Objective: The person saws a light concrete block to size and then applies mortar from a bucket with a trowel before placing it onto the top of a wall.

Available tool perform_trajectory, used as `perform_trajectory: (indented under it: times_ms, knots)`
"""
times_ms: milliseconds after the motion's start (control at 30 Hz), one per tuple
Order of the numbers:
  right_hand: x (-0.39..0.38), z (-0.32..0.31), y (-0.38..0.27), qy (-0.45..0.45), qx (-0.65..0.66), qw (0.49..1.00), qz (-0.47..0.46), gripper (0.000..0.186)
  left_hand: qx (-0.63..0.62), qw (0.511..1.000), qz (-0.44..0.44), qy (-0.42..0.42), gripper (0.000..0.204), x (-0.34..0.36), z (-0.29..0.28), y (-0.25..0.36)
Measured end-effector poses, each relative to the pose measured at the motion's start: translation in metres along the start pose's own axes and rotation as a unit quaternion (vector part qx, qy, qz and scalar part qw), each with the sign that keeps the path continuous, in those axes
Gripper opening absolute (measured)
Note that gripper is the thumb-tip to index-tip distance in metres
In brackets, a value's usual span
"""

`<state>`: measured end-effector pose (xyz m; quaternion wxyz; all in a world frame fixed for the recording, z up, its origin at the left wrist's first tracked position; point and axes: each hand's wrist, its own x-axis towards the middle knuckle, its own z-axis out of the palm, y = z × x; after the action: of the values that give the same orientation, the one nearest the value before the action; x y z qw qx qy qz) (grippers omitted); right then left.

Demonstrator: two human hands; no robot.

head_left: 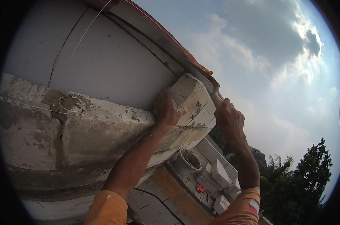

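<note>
My left hand (167,109) lies at the lower left corner of a pale block (188,92), on top of the concrete ledge. Its thumb reaches over the block's front while the other fingers bend against the inner side, partly hidden. Raised at the block's right end, my right hand (230,122) is closed round the pale handle of a hammer-like tool (216,95). The tool's dark, curved metal head points up, close to the block's upper right edge and the roof edge. Whether it touches the block I cannot tell.
Grey wall panels (106,56) rise behind the weathered ledge (98,131), where a thin white string (74,105) lies looped. Overhead slants a red-edged roof (158,28). Below are a round bucket-like container (190,159), loose blocks (220,174), a red object (200,188) and a dark cable (158,198).
</note>
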<state>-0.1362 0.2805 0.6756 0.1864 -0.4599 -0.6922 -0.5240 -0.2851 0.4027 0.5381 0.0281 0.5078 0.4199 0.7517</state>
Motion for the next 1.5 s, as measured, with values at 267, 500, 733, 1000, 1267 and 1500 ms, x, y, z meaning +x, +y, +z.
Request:
perform_trajectory:
  times_ms: [267,500,733,1000,1267,1500]
  knots:
    - [-0.001,0.02,0.004,0.022,0.041,0.998,-0.032,0.021,-0.017,1.0,0.0,-0.005,0.097,0.004,0.002,-0.005]
    - [-0.021,0.056,0.047,-0.048,0.053,0.997,0.026,0.023,-0.016,0.999,0.03,0.019,0.099,0.004,0.008,-0.007]
    - [-0.064,0.058,0.047,0.016,0.042,0.998,0.049,0.016,-0.065,0.997,0.045,0.024,0.101,0.014,0.018,-0.027]
    - [-0.156,0.099,0.066,0.076,0.13,0.98,0.131,0.025,-0.133,0.99,0.05,-0.018,0.104,0.017,0.017,-0.027]
    - [-0.214,0.154,0.065,0.058,0.234,0.952,0.189,0.03,0.044,0.996,0.041,0.065,0.097,0.004,-0.007,0.031]
    - [-0.223,0.197,0.061,0.088,0.301,0.93,0.192,0.029,0.075,0.99,0.095,0.069,0.092,0.019,-0.018,0.056]
